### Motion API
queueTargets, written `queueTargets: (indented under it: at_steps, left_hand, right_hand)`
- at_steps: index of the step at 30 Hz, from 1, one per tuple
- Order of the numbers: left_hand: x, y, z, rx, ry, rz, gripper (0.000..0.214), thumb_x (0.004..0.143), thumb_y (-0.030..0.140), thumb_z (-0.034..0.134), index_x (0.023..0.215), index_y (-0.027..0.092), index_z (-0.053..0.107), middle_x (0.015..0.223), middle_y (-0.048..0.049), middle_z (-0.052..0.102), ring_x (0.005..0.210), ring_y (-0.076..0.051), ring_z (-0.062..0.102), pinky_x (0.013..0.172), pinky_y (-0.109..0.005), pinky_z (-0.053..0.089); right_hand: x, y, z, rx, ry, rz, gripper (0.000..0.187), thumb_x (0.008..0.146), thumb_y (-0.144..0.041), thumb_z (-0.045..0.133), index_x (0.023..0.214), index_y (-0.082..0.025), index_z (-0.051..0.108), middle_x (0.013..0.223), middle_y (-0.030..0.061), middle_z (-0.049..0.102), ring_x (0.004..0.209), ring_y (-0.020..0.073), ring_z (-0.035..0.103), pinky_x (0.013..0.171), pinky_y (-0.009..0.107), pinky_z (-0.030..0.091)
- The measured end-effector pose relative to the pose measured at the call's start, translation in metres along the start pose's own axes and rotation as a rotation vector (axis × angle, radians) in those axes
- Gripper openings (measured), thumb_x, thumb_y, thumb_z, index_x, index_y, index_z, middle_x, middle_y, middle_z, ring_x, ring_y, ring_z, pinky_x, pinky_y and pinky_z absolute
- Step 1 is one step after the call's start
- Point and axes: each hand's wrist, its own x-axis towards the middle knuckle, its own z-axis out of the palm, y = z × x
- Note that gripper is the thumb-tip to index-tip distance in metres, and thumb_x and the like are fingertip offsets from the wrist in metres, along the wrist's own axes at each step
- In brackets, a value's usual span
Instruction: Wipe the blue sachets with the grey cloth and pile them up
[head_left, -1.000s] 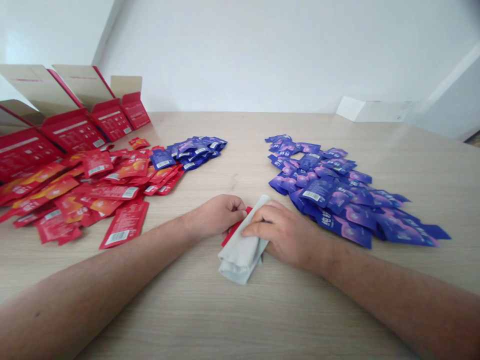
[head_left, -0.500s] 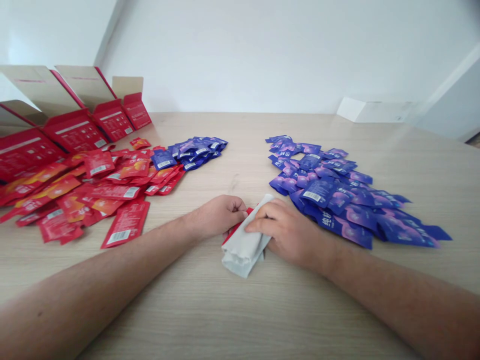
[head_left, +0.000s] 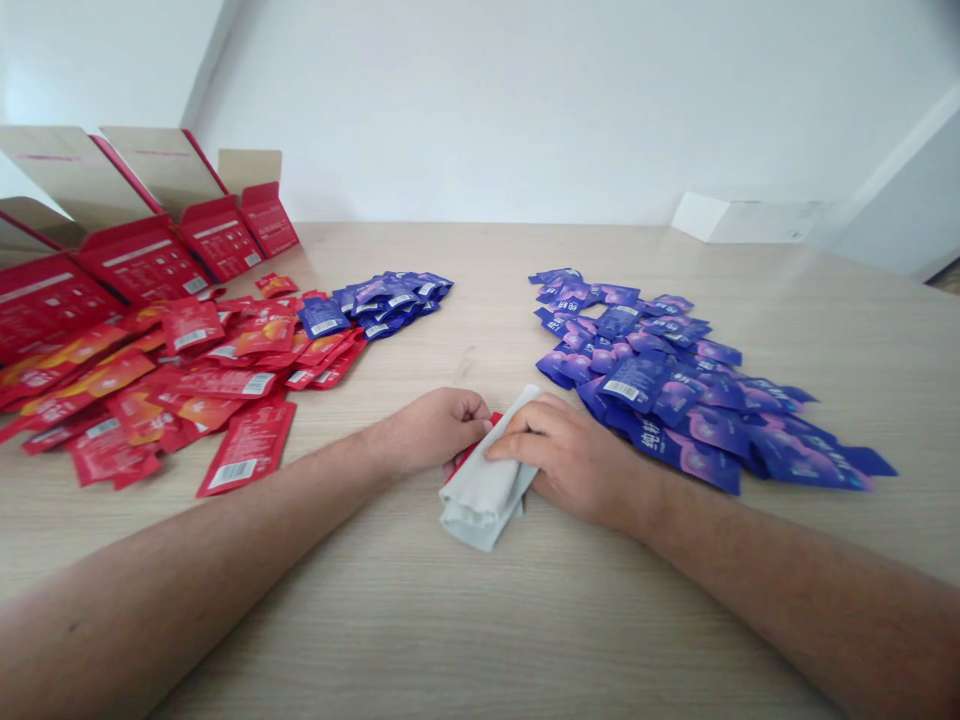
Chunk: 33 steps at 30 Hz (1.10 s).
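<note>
Grey cloth (head_left: 480,495) lay on the table (head_left: 480,620) between my hands. My right hand (head_left: 577,462) pressed closed over it; my closed left hand (head_left: 433,430) gripped a red sachet (head_left: 466,462) under its edge. A pile of red sachets (head_left: 202,380) lay left, a pile of purple sachets (head_left: 675,410) right.

on the table (head_left: 480,640), one heap of sachets (head_left: 225,382) lies left and another heap (head_left: 637,385) right, with open cartons (head_left: 142,262) behind the left one and a cloth (head_left: 480,500) between.

The grey cloth (head_left: 480,490) now ends shorter and higher on the bench under the right hand (head_left: 577,465), seemingly bunched a little tighter than before.
</note>
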Motion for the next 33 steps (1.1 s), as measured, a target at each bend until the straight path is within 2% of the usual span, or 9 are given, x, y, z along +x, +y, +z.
queueTargets:
  at_steps: [3,7,12,16,21,25,30,33]
  left_hand:
    - [-0.0003,0.0003,0.0003,-0.009,-0.017,-0.01,0.021,0.086,0.038,0.051,0.08,0.02,0.059,0.057,0.0041,0.057,0.046,-0.011,0.052,0.043,-0.021,0.037]
    - [-0.0005,0.0005,0.0,0.026,0.004,0.028,0.022,0.086,0.04,0.052,0.079,0.02,0.06,0.059,0.0038,0.057,0.048,-0.01,0.052,0.044,-0.021,0.037]
    - [-0.0006,0.0013,-0.0001,-0.017,-0.021,-0.008,0.021,0.086,0.038,0.051,0.079,0.02,0.058,0.057,0.0041,0.056,0.045,-0.01,0.051,0.042,-0.021,0.037]
    - [-0.0005,0.0019,-0.0003,0.042,0.007,0.023,0.02,0.085,0.037,0.053,0.078,0.02,0.059,0.058,0.0038,0.057,0.048,-0.01,0.052,0.043,-0.02,0.037]
    - [-0.0002,0.0009,0.0006,-0.03,-0.017,-0.02,0.019,0.085,0.037,0.051,0.08,0.02,0.058,0.056,0.0048,0.056,0.045,-0.01,0.051,0.043,-0.021,0.037]
    - [0.0004,-0.0001,-0.0005,0.026,0.0,0.025,0.02,0.085,0.038,0.053,0.078,0.02,0.06,0.058,0.0041,0.058,0.048,-0.01,0.052,0.045,-0.021,0.037]
    - [0.0006,-0.001,-0.0006,-0.024,-0.024,-0.009,0.021,0.086,0.039,0.051,0.08,0.02,0.058,0.057,0.0041,0.057,0.046,-0.011,0.052,0.043,-0.021,0.036]
    - [-0.0001,-0.0003,-0.0005,0.026,0.003,0.023,0.021,0.085,0.038,0.053,0.078,0.02,0.06,0.058,0.0038,0.058,0.048,-0.01,0.053,0.045,-0.021,0.037]
  right_hand:
    - [-0.0001,0.0005,-0.0001,-0.011,0.016,0.049,0.041,0.08,-0.002,0.063,0.115,-0.021,0.07,0.106,0.0074,0.064,0.103,0.0241,0.056,0.093,0.041,0.047]
    - [0.0004,-0.0023,-0.0009,-0.002,-0.04,-0.037,0.035,0.083,-0.006,0.064,0.114,-0.021,0.071,0.104,0.0073,0.065,0.104,0.024,0.055,0.093,0.039,0.047]
    - [-0.0001,-0.0002,-0.0003,-0.013,0.017,0.045,0.042,0.078,-0.001,0.064,0.115,-0.021,0.07,0.106,0.0072,0.065,0.103,0.0238,0.056,0.093,0.04,0.047]
    - [0.0,-0.0004,0.0005,-0.005,-0.025,-0.039,0.035,0.084,-0.006,0.063,0.114,-0.021,0.071,0.104,0.0074,0.065,0.103,0.0239,0.055,0.093,0.039,0.047]
    - [0.0002,-0.0006,0.0,-0.025,0.015,0.051,0.043,0.078,0.0,0.063,0.115,-0.021,0.07,0.105,0.0073,0.065,0.103,0.0241,0.055,0.094,0.041,0.047]
    - [0.0006,-0.0019,0.0,-0.006,-0.021,-0.045,0.034,0.084,-0.006,0.063,0.113,-0.022,0.071,0.103,0.0075,0.065,0.102,0.0239,0.055,0.091,0.039,0.048]
    - [0.0006,-0.0003,0.0005,-0.013,0.028,0.048,0.04,0.079,-0.002,0.064,0.114,-0.022,0.07,0.105,0.0074,0.065,0.103,0.0241,0.056,0.093,0.041,0.047]
    - [0.0008,-0.0023,0.0001,0.0,-0.021,-0.011,0.036,0.082,-0.005,0.065,0.114,-0.022,0.071,0.104,0.0071,0.066,0.103,0.0242,0.055,0.093,0.039,0.047]
